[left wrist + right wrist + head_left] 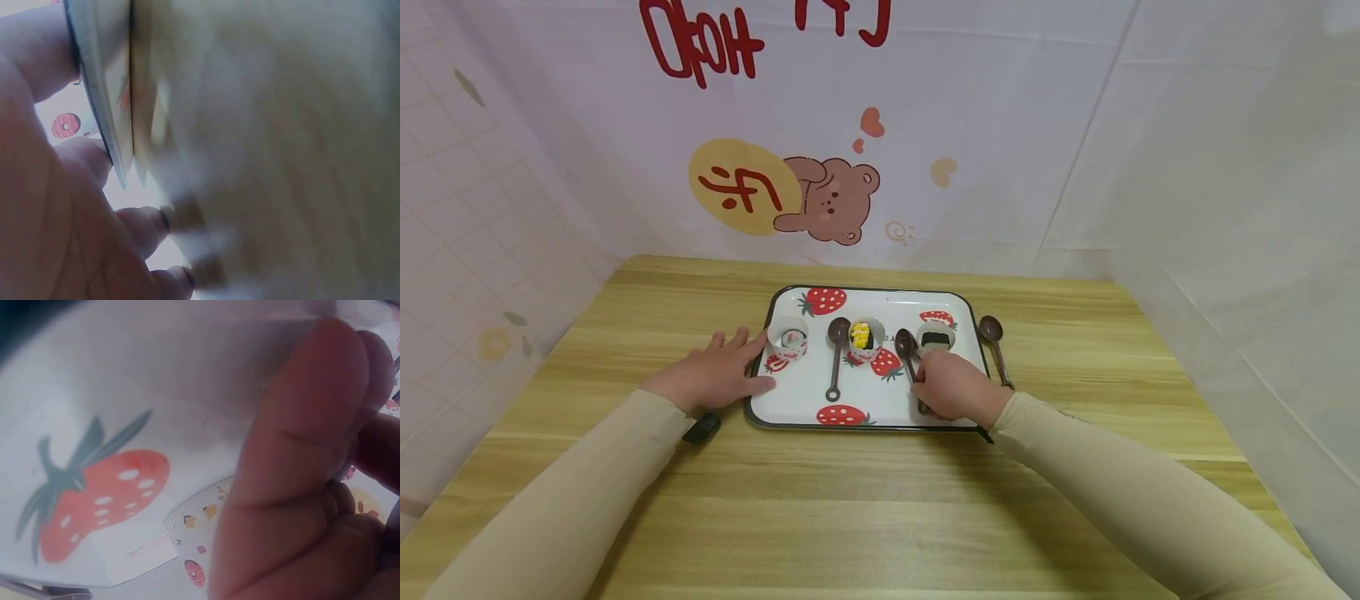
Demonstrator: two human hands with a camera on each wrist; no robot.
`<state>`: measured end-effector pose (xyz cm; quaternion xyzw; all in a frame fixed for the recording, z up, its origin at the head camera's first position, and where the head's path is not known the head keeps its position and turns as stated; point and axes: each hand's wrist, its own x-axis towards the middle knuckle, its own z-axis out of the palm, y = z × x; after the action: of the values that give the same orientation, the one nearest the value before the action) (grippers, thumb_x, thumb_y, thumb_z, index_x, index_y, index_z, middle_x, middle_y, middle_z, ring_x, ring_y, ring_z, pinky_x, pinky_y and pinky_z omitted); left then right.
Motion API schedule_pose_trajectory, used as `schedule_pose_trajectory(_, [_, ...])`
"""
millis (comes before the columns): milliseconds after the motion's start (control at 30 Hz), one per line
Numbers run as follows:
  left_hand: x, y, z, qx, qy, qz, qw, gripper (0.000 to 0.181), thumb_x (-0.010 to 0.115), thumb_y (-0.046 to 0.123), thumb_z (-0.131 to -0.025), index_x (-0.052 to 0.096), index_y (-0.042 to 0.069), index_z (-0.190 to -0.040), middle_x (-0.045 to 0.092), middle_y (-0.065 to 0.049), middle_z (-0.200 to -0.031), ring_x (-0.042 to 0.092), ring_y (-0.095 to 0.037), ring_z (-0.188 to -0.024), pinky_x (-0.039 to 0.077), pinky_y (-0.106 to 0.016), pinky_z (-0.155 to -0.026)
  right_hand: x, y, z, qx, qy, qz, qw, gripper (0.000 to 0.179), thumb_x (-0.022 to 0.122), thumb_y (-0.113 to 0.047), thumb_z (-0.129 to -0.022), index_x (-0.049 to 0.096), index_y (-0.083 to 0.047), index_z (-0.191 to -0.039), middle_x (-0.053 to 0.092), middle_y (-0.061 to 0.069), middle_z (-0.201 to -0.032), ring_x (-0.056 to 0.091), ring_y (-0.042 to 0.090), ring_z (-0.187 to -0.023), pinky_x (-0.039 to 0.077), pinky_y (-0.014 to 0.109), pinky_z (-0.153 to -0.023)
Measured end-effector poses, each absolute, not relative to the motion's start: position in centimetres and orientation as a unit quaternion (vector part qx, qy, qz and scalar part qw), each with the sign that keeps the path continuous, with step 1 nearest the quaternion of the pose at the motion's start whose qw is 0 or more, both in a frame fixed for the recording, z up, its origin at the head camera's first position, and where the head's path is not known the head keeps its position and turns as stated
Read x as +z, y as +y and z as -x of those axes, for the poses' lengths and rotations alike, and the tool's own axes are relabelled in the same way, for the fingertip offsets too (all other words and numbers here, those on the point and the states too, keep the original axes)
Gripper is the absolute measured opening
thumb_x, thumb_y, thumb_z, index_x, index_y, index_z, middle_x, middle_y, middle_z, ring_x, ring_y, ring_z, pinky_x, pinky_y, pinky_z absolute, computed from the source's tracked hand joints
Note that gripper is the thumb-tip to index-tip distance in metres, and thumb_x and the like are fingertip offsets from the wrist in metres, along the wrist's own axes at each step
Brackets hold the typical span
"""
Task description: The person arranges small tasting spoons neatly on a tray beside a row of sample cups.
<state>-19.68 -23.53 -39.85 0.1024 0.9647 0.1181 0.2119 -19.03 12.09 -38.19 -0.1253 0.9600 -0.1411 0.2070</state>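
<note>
My right hand pinches the handle of a brown spoon at the right part of a white strawberry-print tray; its bowl points away from me. In the right wrist view the fingers are curled, and the spoon is hidden. A paper cup with a black-wrapped sushi piece stands just beyond this hand. My left hand rests at the tray's left edge, thumb over the rim and other fingers extended outside it. Close by is a paper cup holding a pale round sushi piece.
Mid-tray, a second brown spoon lies beside a cup with a yellow-topped sushi piece. A third spoon lies along the tray's right side on the wooden table. A dark object sits under my left wrist. Printed cloth hangs behind.
</note>
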Motion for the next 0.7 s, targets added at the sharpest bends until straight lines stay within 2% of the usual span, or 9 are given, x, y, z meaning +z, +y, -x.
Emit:
schedule_pose_trajectory(400, [-40.07, -23.63, 19.77, 0.117, 0.965, -0.104, 0.211, 0.097, 0.055, 0.067, -0.1, 0.016, 0.012, -0.17, 0.009, -0.033, -0.172, 0.004, -0.066, -0.154, 0.015, -0.085, -0.115, -38.22, 11.9, 18.99, -0.135, 0.959, 0.11, 0.224, 0.025, 0.063, -0.019, -0.104, 0.071, -0.01, -0.083, 0.068, 0.001, -0.064, 0.061, 0.011, -0.055, 0.047, 0.024, -0.051])
schedule_pose_trajectory(700, [-39.82, -23.44, 19.68, 0.112, 0.966, -0.104, 0.209, 0.096, 0.055, 0.066, -0.1, 0.017, 0.011, -0.17, 0.011, -0.034, -0.172, 0.006, -0.067, -0.153, 0.016, -0.086, -0.114, -38.2, 12.07, 18.94, -0.117, 0.962, 0.14, 0.202, 0.026, 0.062, -0.017, -0.104, 0.071, -0.009, -0.08, 0.066, -0.001, -0.065, 0.06, 0.011, -0.06, 0.045, 0.025, -0.058])
